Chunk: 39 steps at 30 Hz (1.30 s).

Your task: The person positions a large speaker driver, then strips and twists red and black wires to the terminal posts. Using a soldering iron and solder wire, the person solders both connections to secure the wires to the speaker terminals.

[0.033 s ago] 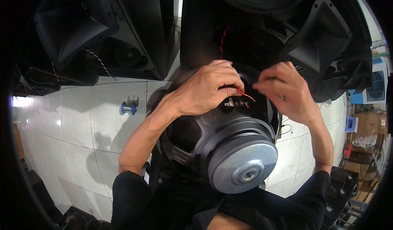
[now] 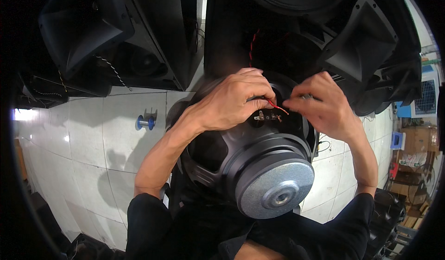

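Note:
A large loudspeaker driver (image 2: pixel 220 151) rests on my lap, its round silver magnet (image 2: pixel 276 190) facing up. My left hand (image 2: pixel 236 95) is closed in a pinch on a red wire (image 2: pixel 279 107), whose end points right, just above the metal terminals (image 2: pixel 267 116) on the driver's frame. My right hand (image 2: pixel 322 105) hovers just right of the wire end, fingers curled together and slightly blurred. What it holds, if anything, I cannot make out. Farther up, a twisted red and black cable (image 2: pixel 252 47) hangs inside the dark speaker cabinet.
Ahead stands a black speaker cabinet with a horn (image 2: pixel 364 40). More cabinets with another horn (image 2: pixel 85 33) stand at left. A blue-ended spool (image 2: pixel 145 122) sits on the pale tiled floor (image 2: pixel 83 153). Cardboard boxes (image 2: pixel 419 139) are stacked at the far right.
My right hand has shifted slightly left and down, its fingertips closer to the wire end. My left hand and the driver look the same.

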### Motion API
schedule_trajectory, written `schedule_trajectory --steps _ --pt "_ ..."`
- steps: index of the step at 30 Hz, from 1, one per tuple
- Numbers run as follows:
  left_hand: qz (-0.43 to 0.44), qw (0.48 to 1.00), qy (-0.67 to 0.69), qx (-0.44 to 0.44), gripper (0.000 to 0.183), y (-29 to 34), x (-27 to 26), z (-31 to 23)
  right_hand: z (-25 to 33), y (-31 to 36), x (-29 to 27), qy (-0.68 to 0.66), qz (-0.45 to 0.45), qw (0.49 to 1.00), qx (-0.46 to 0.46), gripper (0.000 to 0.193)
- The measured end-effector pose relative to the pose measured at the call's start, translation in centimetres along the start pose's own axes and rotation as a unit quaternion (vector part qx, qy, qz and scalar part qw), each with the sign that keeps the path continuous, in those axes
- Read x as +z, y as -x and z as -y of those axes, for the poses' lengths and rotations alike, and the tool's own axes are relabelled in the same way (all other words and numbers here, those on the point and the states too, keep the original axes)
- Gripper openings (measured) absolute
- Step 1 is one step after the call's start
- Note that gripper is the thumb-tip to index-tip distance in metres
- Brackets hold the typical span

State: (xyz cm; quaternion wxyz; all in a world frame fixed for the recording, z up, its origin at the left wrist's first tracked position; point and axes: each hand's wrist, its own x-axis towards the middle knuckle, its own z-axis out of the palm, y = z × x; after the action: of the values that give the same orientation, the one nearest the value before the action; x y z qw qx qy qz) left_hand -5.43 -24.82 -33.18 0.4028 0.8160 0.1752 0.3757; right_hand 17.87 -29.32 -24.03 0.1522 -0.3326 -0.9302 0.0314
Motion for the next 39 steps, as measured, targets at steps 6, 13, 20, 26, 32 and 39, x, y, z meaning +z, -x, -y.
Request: schedule_trajectory --steps 6,13,20,26,32,39 --pt "-0.01 1.0 -0.011 -0.006 0.009 0.0 0.1 0.2 -0.4 0.2 1.3 0.041 -0.022 0.988 -0.148 0.018" --pt "0.004 1.0 -0.013 -0.013 0.008 -0.2 -0.1 -0.2 1.8 -0.4 0.6 -0.055 0.044 0.997 0.022 0.018" --pt "-0.006 1.0 -0.008 0.007 0.012 0.1 0.1 0.4 3.1 -2.0 -0.7 -0.102 0.155 0.968 0.169 0.018" --pt "-0.007 1.0 -0.003 0.001 0.01 0.1 0.0 0.2 3.7 -2.9 -1.3 -0.14 0.192 0.927 0.291 0.02" --pt "-0.005 1.0 -0.009 0.007 0.013 0.3 0.0 0.5 3.1 -3.0 -0.9 -0.147 0.222 0.913 0.31 0.02" --pt "0.007 1.0 -0.003 -0.001 0.014 0.1 -0.1 0.3 3.0 -3.9 -1.3 -0.149 0.268 0.903 0.302 0.023"
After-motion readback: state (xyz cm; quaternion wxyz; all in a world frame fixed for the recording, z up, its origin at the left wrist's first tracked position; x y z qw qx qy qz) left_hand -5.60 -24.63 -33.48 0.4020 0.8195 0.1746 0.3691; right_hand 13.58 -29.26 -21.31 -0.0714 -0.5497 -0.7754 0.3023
